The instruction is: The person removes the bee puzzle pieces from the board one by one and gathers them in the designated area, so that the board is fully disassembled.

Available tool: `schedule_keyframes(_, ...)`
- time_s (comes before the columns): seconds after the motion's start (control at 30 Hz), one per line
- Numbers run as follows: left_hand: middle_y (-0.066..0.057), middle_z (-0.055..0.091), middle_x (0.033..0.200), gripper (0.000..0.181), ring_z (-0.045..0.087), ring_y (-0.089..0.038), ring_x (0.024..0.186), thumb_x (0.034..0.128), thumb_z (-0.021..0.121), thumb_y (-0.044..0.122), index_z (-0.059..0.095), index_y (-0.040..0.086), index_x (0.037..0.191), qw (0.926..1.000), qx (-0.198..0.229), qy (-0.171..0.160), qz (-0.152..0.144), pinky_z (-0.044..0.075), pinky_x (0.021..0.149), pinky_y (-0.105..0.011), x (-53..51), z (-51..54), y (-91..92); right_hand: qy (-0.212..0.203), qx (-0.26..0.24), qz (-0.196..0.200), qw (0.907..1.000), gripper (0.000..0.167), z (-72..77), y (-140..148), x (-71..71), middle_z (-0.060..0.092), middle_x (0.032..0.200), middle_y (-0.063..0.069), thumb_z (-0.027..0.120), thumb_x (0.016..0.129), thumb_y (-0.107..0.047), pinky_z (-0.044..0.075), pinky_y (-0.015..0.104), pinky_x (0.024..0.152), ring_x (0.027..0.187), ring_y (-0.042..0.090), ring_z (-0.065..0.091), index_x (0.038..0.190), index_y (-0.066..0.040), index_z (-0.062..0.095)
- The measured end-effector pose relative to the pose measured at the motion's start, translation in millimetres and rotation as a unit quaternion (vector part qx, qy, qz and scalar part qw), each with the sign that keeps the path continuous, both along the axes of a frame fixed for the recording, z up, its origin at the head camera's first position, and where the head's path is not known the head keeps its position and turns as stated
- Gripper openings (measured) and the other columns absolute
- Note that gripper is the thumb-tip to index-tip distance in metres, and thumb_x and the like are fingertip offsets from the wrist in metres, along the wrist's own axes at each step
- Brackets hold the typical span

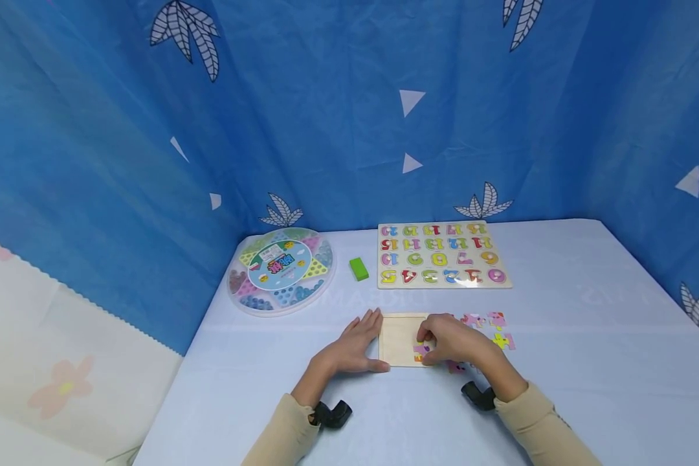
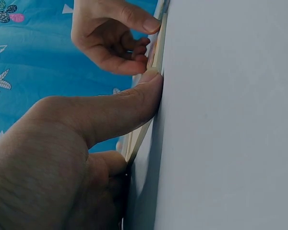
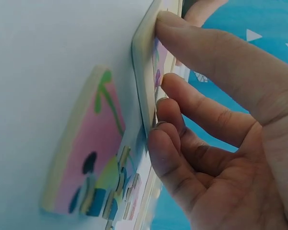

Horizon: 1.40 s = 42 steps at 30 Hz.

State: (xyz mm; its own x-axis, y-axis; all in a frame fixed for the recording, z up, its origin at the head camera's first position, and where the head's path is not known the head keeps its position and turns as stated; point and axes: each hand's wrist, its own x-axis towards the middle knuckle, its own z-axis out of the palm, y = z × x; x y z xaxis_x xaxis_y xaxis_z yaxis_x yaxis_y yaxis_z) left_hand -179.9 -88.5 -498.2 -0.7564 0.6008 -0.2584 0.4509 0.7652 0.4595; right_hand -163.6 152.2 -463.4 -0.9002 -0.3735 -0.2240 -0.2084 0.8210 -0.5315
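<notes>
A shallow wooden puzzle tray lies on the table in front of the person. The left hand rests at its left side, fingers straight near the far corner and thumb at the near corner; in the left wrist view that thumb presses on the tray's edge. Over the tray's right part, the right hand has thumb and index finger at the two ends of a pink and orange jigsaw piece, which lies inside the tray. The right hand's other fingers are curled, seen in the right wrist view beside the tray's rim.
Loose jigsaw pieces lie right of the tray, partly hidden by the right hand; a pink one is close to the right wrist camera. Farther back are a round board game, a green block and a number puzzle board.
</notes>
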Motion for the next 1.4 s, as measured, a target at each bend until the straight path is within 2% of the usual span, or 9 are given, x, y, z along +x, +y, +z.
schedule_keyframes(0.23,-0.003,0.005,0.166,0.107,0.003,-0.019,0.154,0.0815,0.066,0.060,0.011,0.008,0.157,1.0000,0.002,-0.002,0.004,0.008,0.126,-0.043,0.2,-2.4,0.5,-0.005,0.020,-0.007,0.9998,0.028,4.3,-6.5,7.4,0.057,0.076,-0.004,0.088,0.069,-0.013,0.047,0.027,0.068,0.071,0.012,0.049,0.088,-0.012,0.067)
schedule_keyframes(0.43,-0.004,0.005,0.166,0.106,0.003,-0.019,0.154,0.0820,0.066,0.059,0.011,0.007,0.157,1.0000,-0.002,0.000,0.001,0.008,0.126,-0.043,-0.1,0.0,0.7,-0.002,0.024,-0.012,0.9996,0.030,8.8,-11.4,10.8,0.058,0.076,-0.004,0.089,0.067,-0.011,0.049,0.027,0.068,0.071,0.013,0.050,0.090,-0.012,0.068)
schedule_keyframes(0.63,-0.002,0.004,0.166,0.107,0.001,-0.017,0.154,0.0819,0.065,0.061,0.010,0.009,0.157,1.0000,-0.002,-0.005,0.002,0.007,0.126,-0.042,-0.2,1.5,0.8,-0.011,0.026,-0.011,0.9995,0.032,7.7,-11.1,9.6,0.058,0.078,-0.004,0.089,0.067,-0.011,0.050,0.028,0.071,0.074,0.013,0.050,0.093,-0.012,0.069)
schedule_keyframes(0.83,-0.002,0.005,0.166,0.106,0.002,-0.017,0.154,0.0819,0.065,0.061,0.011,0.009,0.157,1.0000,-0.001,0.003,0.002,0.008,0.126,-0.042,-1.2,1.6,1.0,-0.010,0.015,-0.015,0.9997,0.034,8.5,-9.1,8.0,0.059,0.080,-0.003,0.088,0.068,-0.010,0.050,0.029,0.072,0.074,0.013,0.050,0.097,-0.010,0.070)
schedule_keyframes(1.4,-0.002,0.005,0.166,0.107,0.003,-0.017,0.154,0.0811,0.065,0.062,0.011,0.009,0.157,1.0000,0.000,0.001,0.004,0.008,0.126,-0.041,-0.3,-0.3,1.0,-0.010,-0.002,-0.011,0.9999,0.030,4.8,-6.4,6.7,0.059,0.078,-0.004,0.086,0.068,-0.008,0.047,0.028,0.068,0.072,0.013,0.050,0.093,-0.011,0.070)
